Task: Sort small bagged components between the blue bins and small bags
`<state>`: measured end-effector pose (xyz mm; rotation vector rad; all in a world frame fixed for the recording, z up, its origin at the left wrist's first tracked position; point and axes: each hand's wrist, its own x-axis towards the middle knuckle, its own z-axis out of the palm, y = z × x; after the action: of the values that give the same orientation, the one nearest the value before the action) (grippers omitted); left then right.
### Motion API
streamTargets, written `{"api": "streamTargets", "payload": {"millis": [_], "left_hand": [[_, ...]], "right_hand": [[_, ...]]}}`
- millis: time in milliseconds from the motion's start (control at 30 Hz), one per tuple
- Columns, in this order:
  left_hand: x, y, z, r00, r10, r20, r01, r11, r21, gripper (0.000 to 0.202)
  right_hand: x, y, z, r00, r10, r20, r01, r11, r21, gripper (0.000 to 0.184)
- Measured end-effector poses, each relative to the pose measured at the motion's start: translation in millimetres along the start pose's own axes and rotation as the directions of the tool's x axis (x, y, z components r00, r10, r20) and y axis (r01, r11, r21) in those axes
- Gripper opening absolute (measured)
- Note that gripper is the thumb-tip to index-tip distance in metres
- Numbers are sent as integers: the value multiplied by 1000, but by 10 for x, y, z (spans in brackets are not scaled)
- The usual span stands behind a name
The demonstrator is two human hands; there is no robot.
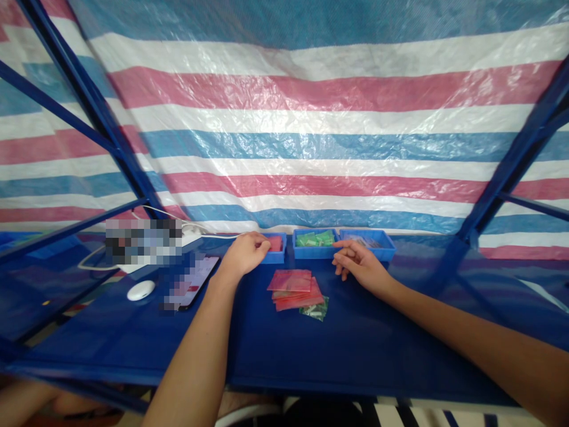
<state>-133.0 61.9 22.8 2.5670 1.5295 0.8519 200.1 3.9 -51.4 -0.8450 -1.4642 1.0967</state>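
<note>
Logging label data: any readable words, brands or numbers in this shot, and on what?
None readable.
Phone screen: pixelated.
Item beside the white adapter: pixelated.
Red packets and green packet: no print legible.
Blue trays, striped tarp, white oval case: no text.

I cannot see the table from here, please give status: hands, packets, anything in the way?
Left hand at left blue tray, fingers on red packet. Right hand empty, open. Red packets stacked between hands. Nothing blocking.
</note>
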Motion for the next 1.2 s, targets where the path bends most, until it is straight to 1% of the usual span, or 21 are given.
{"api": "streamTargets", "payload": {"millis": [100, 167, 267, 433, 500, 567, 600, 633, 700, 733, 800, 833, 900, 967, 1033, 1133, 1200], "left_hand": [[-14, 29, -14, 999, 6, 38, -6, 1000, 2, 32], [-20, 46, -17, 998, 22, 58, -23, 1000, 19, 36], [-23, 75, -9, 998, 37, 59, -40, 998, 47, 43], [-28, 101, 38, 998, 6, 56, -8, 999, 43, 39], [-32, 99, 57, 998, 7, 59, -10, 999, 38, 39], [-35, 94, 76, 998, 29, 58, -31, 999, 31, 40], [-36, 91, 85, 998, 41, 56, -43, 999, 28, 41], [-36, 88, 94, 997, 50, 54, -52, 998, 28, 43], [-36, 78, 110, 997, 53, 58, -55, 998, 28, 46], [-36, 71, 117, 996, 54, 69, -56, 998, 27, 48], [-39, 55, 124, 993, 63, 102, -65, 998, 20, 52], [-42, 47, 125, 990, 69, 121, -71, 997, 14, 54], [-51, 31, 121, 985, 75, 157, -76, 997, -2, 57], [-61, 20, 112, 980, 67, 185, -66, 998, -12, 62], [-72, 13, 100, 973, 58, 222, -61, 998, 3, 71], [-90, 12, 89, 960, 39, 279, -59, 996, 64, 85], [-101, 19, 93, 956, 22, 293, -53, 994, 100, 86]], "right_hand": [[-3, -4, 2, 1000, 1, 2, -1, 1000, -1, 43], [-4, -13, 6, 1000, 5, 2, -5, 1000, -5, 43], [1, -18, 8, 1000, 6, 8, -6, 1000, -13, 42], [-18, -19, 12, 1000, -7, 25, 9, 998, -60, 39], [-62, -58, 25, 998, -50, 45, 56, 989, -136, 37], [-124, -134, 47, 986, -132, 105, 155, 952, -265, 35], [-157, -184, 61, 969, -180, 170, 229, 910, -346, 34], [-189, -237, 76, 941, -210, 265, 307, 860, -407, 37], [-238, -339, 111, 857, -267, 441, 468, 763, -447, 46], [-254, -380, 129, 803, -283, 525, 536, 729, -425, 53], [-269, -436, 164, 715, -275, 643, 617, 681, -394, 64], [-270, -450, 179, 682, -268, 680, 643, 664, -383, 67], [-266, -457, 204, 637, -258, 726, 674, 644, -363, 69], [-261, -450, 220, 605, -259, 753, 687, 648, -329, 66], [-260, -437, 225, 596, -254, 762, 679, 666, -310, 60], [-264, -416, 212, 619, -248, 745, 655, 687, -316, 53], [-264, -400, 197, 630, -258, 732, 649, 693, -315, 53]]}}
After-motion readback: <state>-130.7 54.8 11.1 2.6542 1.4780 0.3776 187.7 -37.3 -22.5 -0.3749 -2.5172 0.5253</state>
